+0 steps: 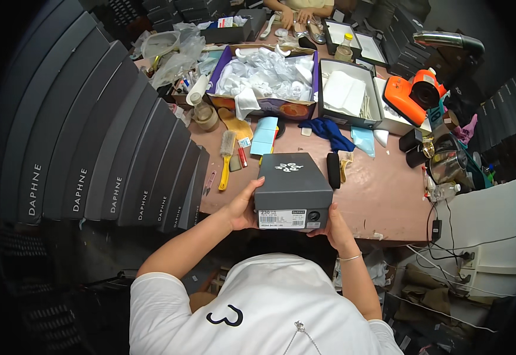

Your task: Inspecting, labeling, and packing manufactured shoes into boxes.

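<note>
A dark grey lidded shoebox with a white label on its near end is held between my two hands at the table's front edge. My left hand grips its left side, thumb up near the lid. My right hand closes on its near right corner, the fingers partly hidden under the box. Just beyond lie a yellow-handled brush, a red marker-like stick and light blue paper. A black cylindrical brush or pad lies right beside the box.
A tall stack of grey shoeboxes rises at the left. Behind, a purple carton holds crumpled white paper, next to an open box. An orange tool stands at the right, cables below. Another person's hands handle shoes across the table.
</note>
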The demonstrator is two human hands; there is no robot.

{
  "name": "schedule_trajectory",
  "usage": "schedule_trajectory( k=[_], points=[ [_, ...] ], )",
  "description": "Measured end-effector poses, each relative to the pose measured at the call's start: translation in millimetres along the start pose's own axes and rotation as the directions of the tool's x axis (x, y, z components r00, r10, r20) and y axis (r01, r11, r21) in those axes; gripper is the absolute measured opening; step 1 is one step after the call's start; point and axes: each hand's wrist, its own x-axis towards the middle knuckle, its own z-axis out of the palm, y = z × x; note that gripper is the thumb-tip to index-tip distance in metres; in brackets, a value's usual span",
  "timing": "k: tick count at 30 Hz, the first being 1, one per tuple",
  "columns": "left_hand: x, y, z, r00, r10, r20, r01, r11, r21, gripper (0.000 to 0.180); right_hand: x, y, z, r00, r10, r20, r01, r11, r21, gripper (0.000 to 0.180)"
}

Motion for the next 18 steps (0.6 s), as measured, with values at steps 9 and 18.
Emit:
schedule_trajectory(
  k=[9, 18],
  points=[
    [-14, -24, 30, 0.985, 0.122, -0.124, -0.12, 0.993, 0.018, 0.083, -3, -10, -24, 0.987, -0.004, 0.163, 0.003, 1.0, 0.011, 0.092],
    [48, -67, 117, 0.796, 0.582, 0.168, -0.562, 0.607, 0.562, 0.099, -83, -8, -126, 0.993, -0.112, -0.048, 0.121, 0.942, 0.313, 0.067]
  ],
)
